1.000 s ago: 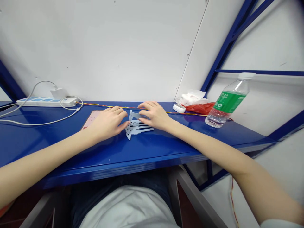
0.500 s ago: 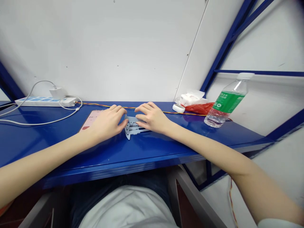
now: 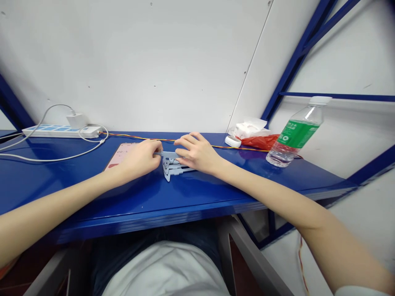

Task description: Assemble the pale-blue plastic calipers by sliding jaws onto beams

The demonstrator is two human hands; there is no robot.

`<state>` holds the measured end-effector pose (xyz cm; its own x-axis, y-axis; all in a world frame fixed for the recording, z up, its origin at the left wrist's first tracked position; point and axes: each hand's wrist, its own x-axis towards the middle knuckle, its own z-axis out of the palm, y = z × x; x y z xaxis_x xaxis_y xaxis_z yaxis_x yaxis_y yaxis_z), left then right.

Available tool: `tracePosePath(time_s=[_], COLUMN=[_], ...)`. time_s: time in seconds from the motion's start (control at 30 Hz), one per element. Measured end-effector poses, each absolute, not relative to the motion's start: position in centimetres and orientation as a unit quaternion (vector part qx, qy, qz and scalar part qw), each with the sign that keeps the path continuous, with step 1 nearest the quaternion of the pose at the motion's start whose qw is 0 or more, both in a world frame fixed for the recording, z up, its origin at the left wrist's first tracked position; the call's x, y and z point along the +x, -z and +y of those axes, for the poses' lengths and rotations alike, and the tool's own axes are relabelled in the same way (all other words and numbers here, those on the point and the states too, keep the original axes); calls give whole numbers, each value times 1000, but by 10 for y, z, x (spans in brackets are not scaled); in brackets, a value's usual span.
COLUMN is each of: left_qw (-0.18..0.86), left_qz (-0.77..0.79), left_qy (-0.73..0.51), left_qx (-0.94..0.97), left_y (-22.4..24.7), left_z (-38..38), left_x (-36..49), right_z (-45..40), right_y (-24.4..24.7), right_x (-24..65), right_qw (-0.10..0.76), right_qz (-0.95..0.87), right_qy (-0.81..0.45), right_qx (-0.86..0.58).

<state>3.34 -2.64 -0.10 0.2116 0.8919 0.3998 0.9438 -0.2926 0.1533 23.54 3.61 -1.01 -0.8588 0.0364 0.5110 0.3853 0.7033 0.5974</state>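
A pale blue-grey jointed frame of flat bars [image 3: 170, 169], which looks like a folding laptop stand, lies on the blue table [image 3: 123, 201] between my hands. My left hand [image 3: 143, 156] is closed round the left end of its far bar, with the fingertips curled out of sight. My right hand [image 3: 199, 154] grips the stand from above, fingers bent over the far bar and thumb on the near side. It covers the stand's right part. Pointed, hooked bar ends face left. A phone [image 3: 119, 155] with a pink screen lies partly behind my left hand.
A white power strip [image 3: 58, 131] with a charger and white cable lies at the left. A tilted-looking water bottle [image 3: 294, 135], a red bag [image 3: 261, 142], tissues [image 3: 249, 128] and a small white device [image 3: 233, 141] are at the right. A red-yellow wire [image 3: 132, 136] runs along the back.
My left hand has gone from open fingers beside the stand to closed round its far bar. That bar now reaches to my left fingers. My right hand has hardly moved.
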Motion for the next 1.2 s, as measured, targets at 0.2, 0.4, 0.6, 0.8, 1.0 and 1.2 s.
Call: tracePosePath(time_s=[0.2, 0.4, 0.6, 0.8, 1.0, 1.2], left_qw=[161, 201, 226, 196, 198, 199], left_qz=[-624, -516, -450, -463, -496, -500], left_qy=[211, 164, 100, 71, 65, 44], left_qx=[-735, -816, -858, -862, -843, -842], left_y=[-2, 1, 11, 10, 7, 7], left_z=[-9, -11, -25, -23, -14, -12], left_x=[1, 5, 28, 22, 9, 5], right_z=[55, 52, 41, 45, 43, 40], right_y=[5, 6, 12, 9, 5, 8], right_x=[254, 252, 242, 247, 249, 245], right_qw=[221, 227, 227, 162, 169, 168], right_qz=[-891, -907, -938, -968, -967, -971], right_qy=[340, 290, 215, 106, 55, -29], right_qx=[-205, -202, -152, -163, -183, -168])
